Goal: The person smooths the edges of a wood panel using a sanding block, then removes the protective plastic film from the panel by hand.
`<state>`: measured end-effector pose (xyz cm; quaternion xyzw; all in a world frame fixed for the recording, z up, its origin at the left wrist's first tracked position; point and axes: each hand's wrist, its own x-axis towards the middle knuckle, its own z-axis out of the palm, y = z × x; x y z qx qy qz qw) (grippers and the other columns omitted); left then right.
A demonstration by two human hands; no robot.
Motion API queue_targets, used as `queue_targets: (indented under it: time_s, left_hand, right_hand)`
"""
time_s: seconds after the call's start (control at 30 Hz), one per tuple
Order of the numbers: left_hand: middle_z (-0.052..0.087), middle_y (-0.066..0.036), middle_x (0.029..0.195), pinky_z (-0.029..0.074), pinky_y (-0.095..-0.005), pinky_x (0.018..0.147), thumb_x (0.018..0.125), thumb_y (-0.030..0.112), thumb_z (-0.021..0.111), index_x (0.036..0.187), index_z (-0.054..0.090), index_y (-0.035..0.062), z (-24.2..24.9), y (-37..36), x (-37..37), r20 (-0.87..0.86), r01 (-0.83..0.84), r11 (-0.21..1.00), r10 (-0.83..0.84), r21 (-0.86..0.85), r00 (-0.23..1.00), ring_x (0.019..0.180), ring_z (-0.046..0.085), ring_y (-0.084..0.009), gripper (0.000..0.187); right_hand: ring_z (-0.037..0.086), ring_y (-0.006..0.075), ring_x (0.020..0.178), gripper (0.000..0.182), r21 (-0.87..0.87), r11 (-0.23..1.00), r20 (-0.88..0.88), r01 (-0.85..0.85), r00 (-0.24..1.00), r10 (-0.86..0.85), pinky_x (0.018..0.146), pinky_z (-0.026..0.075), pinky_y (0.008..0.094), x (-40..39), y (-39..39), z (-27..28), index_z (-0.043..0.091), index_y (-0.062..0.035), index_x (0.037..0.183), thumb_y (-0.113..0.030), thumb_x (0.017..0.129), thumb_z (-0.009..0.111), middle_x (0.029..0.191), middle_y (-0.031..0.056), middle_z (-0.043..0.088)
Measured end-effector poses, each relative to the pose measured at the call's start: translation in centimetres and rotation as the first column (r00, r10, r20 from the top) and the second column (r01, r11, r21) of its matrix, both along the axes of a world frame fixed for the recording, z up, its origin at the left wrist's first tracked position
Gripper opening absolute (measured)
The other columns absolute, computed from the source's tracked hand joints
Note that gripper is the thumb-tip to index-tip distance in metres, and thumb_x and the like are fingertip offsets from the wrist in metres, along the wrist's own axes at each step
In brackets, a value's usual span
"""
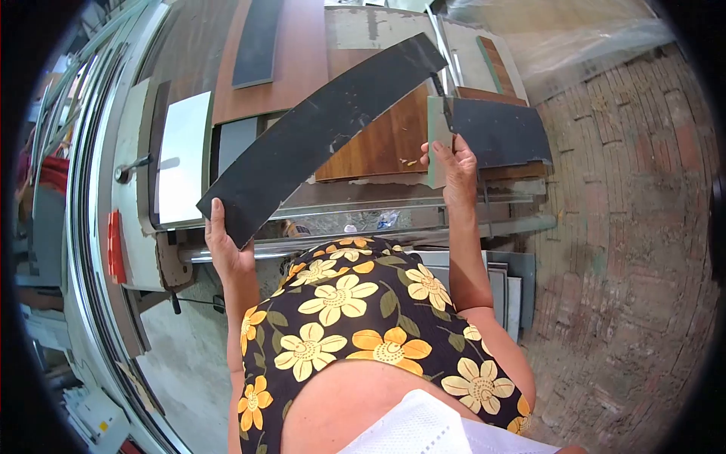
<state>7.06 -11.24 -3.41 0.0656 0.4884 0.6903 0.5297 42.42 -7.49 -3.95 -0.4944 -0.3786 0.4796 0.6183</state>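
A long dark board [325,125] with a chipped lower edge slants up from lower left to upper right. My left hand [227,246] grips its lower left end, thumb on the top face. My right hand [454,166] is closed on a short pale strip with a green edge [439,125]. A thin dark tool [445,102] rises from the same hand, its tip by the board's upper right end; what kind of tool it is I cannot make out. Behind the board lies a brown wood-grain panel [386,140].
A white panel [184,159] and a metal handle [134,168] are at the left, above a red object [116,246]. A dark grey panel [503,132] lies at the right. Metal rails [348,242] cross near my body. Brick flooring [612,227] is at the right.
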Motion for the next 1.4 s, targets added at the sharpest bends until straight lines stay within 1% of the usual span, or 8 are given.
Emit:
queue_targets:
  time_s: [0.23, 0.47, 1.13, 1.2, 1.27, 1.3, 1.37, 1.4]
  left_hand:
    - [0.065, -0.005, 0.098, 0.052, -0.0334, 0.08, 0.087, 0.025, 0.068, 0.104, 0.06, 0.0079, 0.5, 2.4, 3.4, 0.081, 0.143, 0.985, -0.135, -0.094, 0.987, 0.088, 0.065, -0.017, 0.026]
    - [0.066, -0.007, 0.101, 0.054, -0.034, 0.078, 0.088, 0.024, 0.065, 0.107, 0.059, 0.0056, -2.5, 2.1, 1.9, 0.138, 0.221, 0.975, -0.22, 0.009, 0.966, 0.09, 0.066, -0.0196, 0.027]
    - [0.063, -0.008, 0.112, 0.049, -0.0389, 0.084, 0.086, 0.033, 0.067, 0.114, 0.057, 0.0036, -1.6, -4.3, -6.2, -0.005, -0.31, 0.943, 0.312, -0.12, 0.95, 0.099, 0.062, -0.022, 0.042]
    - [0.063, -0.008, 0.113, 0.049, -0.0395, 0.084, 0.087, 0.033, 0.067, 0.115, 0.057, 0.0037, -1.8, -4.7, -6.4, 0.016, -0.301, 0.944, 0.306, -0.135, 0.952, 0.1, 0.062, -0.0224, 0.042]
    - [0.063, -0.008, 0.113, 0.049, -0.0397, 0.084, 0.087, 0.033, 0.066, 0.115, 0.057, 0.0038, -1.7, -4.9, -6.0, 0.038, -0.276, 0.945, 0.287, -0.176, 0.957, 0.1, 0.061, -0.0227, 0.042]
    - [0.063, -0.008, 0.112, 0.05, -0.04, 0.084, 0.088, 0.033, 0.065, 0.116, 0.057, 0.0038, -2.1, -5.0, -6.2, 0.053, -0.24, 0.956, 0.252, -0.171, 0.966, 0.1, 0.062, -0.0229, 0.041]
    - [0.063, -0.008, 0.111, 0.052, -0.0404, 0.083, 0.089, 0.032, 0.064, 0.116, 0.056, 0.0038, -3.2, -5.1, -6.8, 0.08, -0.158, 0.974, 0.173, -0.161, 0.982, 0.099, 0.063, -0.0232, 0.04]
    - [0.064, -0.009, 0.11, 0.053, -0.0399, 0.082, 0.09, 0.031, 0.063, 0.116, 0.056, 0.0038, -3.7, -5.0, -6.8, 0.11, -0.101, 0.984, 0.118, -0.148, 0.987, 0.098, 0.063, -0.0232, 0.039]
  right_hand:
    - [0.063, 0.0126, 0.072, 0.032, 0.11, 0.943, 0.121, 0.315, 0.937, -0.327, 0.066, 0.05, 0.0244, 3.7, -2.6, 1.4, 0.057, -0.0014, 0.115, -0.014, 0.087, 0.066, 0.089, 0.0086, 0.066]
    - [0.064, 0.0304, 0.096, 0.049, 0.025, 0.809, 0.827, 0.587, 0.443, -0.347, 0.083, 0.049, 0.0375, 11.6, -4.1, -1.1, 0.046, -0.0035, 0.135, -0.004, 0.086, 0.051, 0.115, 0.0201, 0.062]
    - [0.056, 0.0415, 0.107, 0.045, -0.221, 0.957, 0.959, 0.188, 0.224, 0.177, 0.089, 0.046, 0.0498, 0.0, 12.2, -5.2, 0.05, -0.0077, 0.128, -0.017, 0.085, 0.055, 0.117, 0.0214, 0.058]
    - [0.054, 0.0396, 0.111, 0.052, -0.034, 0.991, 0.978, 0.127, 0.209, 0.007, 0.093, 0.044, 0.0487, -0.2, 12.7, -5.9, 0.048, -0.003, 0.13, -0.026, 0.085, 0.059, 0.119, 0.0225, 0.057]
    - [0.053, 0.0375, 0.113, 0.06, 0.136, 0.987, 0.951, 0.085, 0.269, -0.154, 0.096, 0.043, 0.047, -0.8, 12.6, -5.2, 0.046, 0.0006, 0.131, -0.032, 0.084, 0.062, 0.122, 0.0233, 0.056]
    - [0.053, 0.033, 0.114, 0.074, 0.102, 0.995, 0.795, -0.019, 0.603, -0.069, 0.098, 0.041, 0.0454, -0.3, 13.3, -5.7, 0.04, 0.0033, 0.136, -0.045, 0.084, 0.063, 0.124, 0.0212, 0.054]
    - [0.052, 0.0302, 0.116, 0.079, -0.019, 0.993, 0.114, -0.116, 0.986, 0.118, 0.097, 0.041, 0.0448, -2.1, 11.9, -2.5, 0.037, 0.0016, 0.138, -0.053, 0.085, 0.059, 0.126, 0.0182, 0.054]
    - [0.051, 0.0289, 0.117, 0.082, -0.039, 0.982, -0.292, -0.187, 0.942, 0.168, 0.097, 0.041, 0.0444, -3.0, 11.3, -1.0, 0.035, 0.0007, 0.139, -0.057, 0.085, 0.057, 0.126, 0.0167, 0.054]
